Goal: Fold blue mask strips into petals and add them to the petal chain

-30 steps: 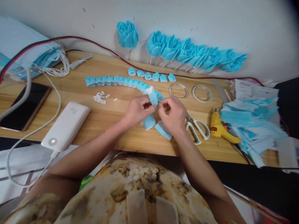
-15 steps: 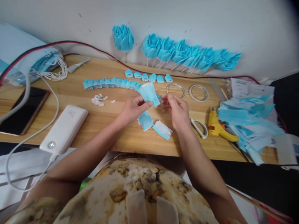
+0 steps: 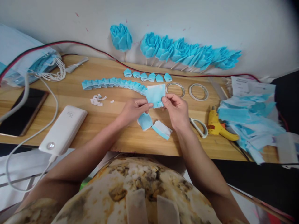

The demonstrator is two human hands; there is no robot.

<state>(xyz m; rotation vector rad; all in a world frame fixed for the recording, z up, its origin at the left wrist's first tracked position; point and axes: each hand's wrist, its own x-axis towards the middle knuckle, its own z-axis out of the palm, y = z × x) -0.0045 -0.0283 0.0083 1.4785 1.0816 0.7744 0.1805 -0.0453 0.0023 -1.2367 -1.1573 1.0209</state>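
Note:
A light-blue square of thin fabric (image 3: 155, 93) is stretched between my two hands above the table. My left hand (image 3: 135, 110) pinches its lower left corner, and my right hand (image 3: 175, 109) grips its right edge near the bottom. Just below lie a blue fabric piece (image 3: 145, 121) and a white-and-blue strip (image 3: 162, 129). Behind my hands runs a curved row of folded blue petals (image 3: 109, 83). Several separate folded petals (image 3: 144, 76) stand farther back. Blue fabric flowers on sticks (image 3: 179, 51) lean against the wall.
Two tape rolls (image 3: 198, 92), scissors (image 3: 200, 128), a yellow glue gun (image 3: 213, 123) and a heap of blue scraps (image 3: 247, 115) are on the right. White paper bits (image 3: 96, 100), a power bank (image 3: 64, 129), a phone (image 3: 22, 112) and bagged masks (image 3: 25, 56) are on the left.
My right hand has moved left and taken hold of the fabric's right edge. The square has turned from tilted to nearly upright and lies flatter between both hands.

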